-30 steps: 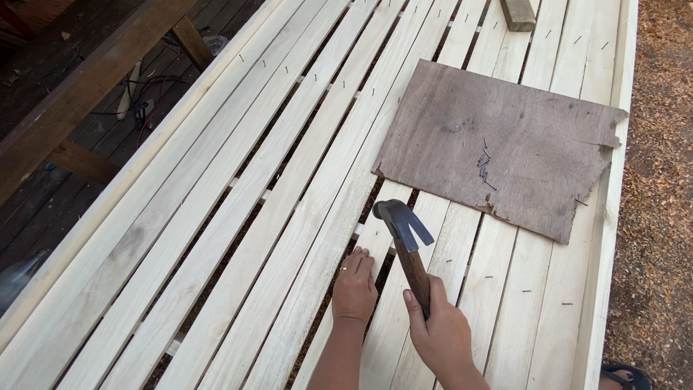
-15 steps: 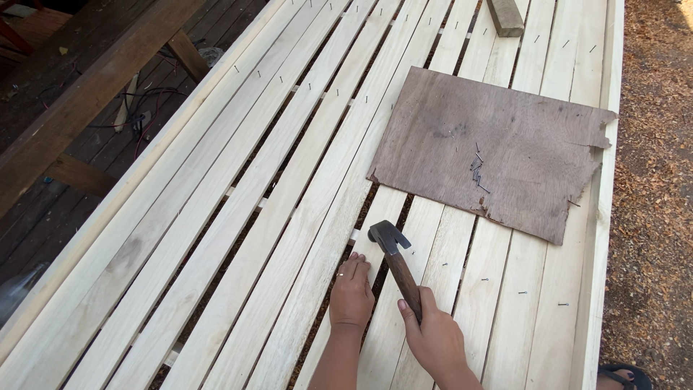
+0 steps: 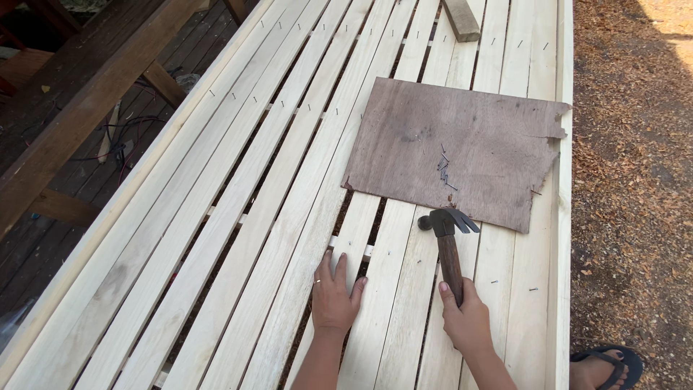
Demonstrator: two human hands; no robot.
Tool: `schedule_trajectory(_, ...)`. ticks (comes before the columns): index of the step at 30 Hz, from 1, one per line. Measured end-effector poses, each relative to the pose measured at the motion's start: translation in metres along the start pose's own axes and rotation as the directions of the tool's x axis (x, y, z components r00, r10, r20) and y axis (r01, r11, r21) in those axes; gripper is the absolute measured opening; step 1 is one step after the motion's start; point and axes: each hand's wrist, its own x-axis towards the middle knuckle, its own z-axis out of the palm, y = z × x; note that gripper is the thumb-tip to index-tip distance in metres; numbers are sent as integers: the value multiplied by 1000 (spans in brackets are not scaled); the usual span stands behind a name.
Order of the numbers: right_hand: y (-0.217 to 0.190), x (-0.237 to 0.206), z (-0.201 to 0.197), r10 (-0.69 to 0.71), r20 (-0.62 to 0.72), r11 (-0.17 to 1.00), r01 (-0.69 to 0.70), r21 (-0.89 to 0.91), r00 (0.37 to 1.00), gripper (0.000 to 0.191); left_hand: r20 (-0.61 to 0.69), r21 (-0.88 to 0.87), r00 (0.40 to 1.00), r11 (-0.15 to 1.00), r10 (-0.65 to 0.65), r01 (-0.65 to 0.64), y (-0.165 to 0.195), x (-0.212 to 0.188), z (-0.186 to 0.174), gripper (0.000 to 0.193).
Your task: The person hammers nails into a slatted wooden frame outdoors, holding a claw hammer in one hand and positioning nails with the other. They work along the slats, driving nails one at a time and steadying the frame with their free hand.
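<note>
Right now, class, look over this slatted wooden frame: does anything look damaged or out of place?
Yes. The brown board lying across the pale slats is damaged: its right edge is ragged and chipped. Loose nails lie scattered on it. The right hand grips a claw hammer.

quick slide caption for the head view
Right hand grips a claw hammer over pale wooden slats; left hand lies flat beside it.

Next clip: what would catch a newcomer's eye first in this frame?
First, the claw hammer, gripped by its wooden handle in the right hand, its head low over the pale slats. Beside it, the left hand lies flat on a slat. Just beyond the hammer, a brown board lies across the slats with a few loose nails on it.
</note>
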Motion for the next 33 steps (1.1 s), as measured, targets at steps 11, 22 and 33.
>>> schedule_trajectory(11,8,-1,-5,-54,14,997,54,49,998,39,75,13,972,975,-221,220,15,7,-6,53)
schedule_trajectory(22,-8,-5,-31,-35,-56,902,56,428,998,30,-221,-316,974,941,52,-122,129,85,68,17)
schedule_trajectory(33,0,15,-51,107,-100,850,-39,526,989,31,-20,-219,956,931,294,-291,179,185,110,17)
